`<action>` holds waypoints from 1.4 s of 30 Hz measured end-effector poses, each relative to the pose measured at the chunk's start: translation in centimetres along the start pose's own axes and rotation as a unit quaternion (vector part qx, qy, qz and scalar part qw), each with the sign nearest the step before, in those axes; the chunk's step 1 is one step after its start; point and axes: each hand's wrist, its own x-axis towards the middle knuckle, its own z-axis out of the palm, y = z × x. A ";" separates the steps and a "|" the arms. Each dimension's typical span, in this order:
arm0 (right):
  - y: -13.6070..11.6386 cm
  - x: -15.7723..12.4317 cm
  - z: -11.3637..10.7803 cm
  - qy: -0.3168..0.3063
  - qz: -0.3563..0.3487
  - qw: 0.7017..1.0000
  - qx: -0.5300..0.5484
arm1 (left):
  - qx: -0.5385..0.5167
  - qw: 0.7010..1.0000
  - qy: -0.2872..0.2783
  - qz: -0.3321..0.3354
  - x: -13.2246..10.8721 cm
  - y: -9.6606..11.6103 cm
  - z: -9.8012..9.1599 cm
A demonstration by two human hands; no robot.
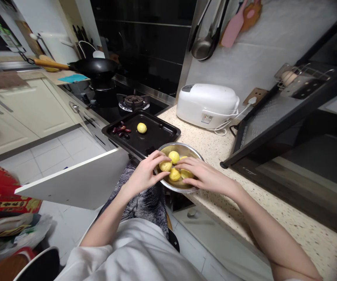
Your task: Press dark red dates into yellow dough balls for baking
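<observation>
A shallow metal bowl (182,190) stands at the counter's front edge, holding several round yellow pieces that look like small peeled potatoes. My left hand (146,171) reaches in from the left, thumb and fingers curved around one yellow piece (165,166). From the right, my right hand (207,175) has its fingers and thumb on either side of another yellow piece (186,174), partly hidden beneath them. Between the hands are a yellow piece (173,157) at the back and another yellow piece (174,174) nearer me.
Behind the bowl, a black baking tray (156,138) carries a yellow piece (141,128) and several dark-red oblong pieces (122,129). A white rice cooker (207,103) and a black oven (291,156) line the counter. An open cabinet door (80,179) juts out at left; a wok (95,68) sits on the stove.
</observation>
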 end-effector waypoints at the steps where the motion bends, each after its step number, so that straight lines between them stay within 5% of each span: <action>1: -0.1 0.0 0.1 -0.003 -0.002 1.000 0.003 | -0.003 1.000 -0.001 0.002 -0.2 0.0 0.0; 28: -1.1 0.2 -0.6 -0.036 -0.011 0.997 0.061 | -0.009 0.999 0.042 -0.019 -1.1 0.8 0.6; 42: -0.8 0.4 -0.4 -0.028 -0.028 0.997 0.060 | 0.022 0.998 -0.045 0.031 -1.2 0.8 0.5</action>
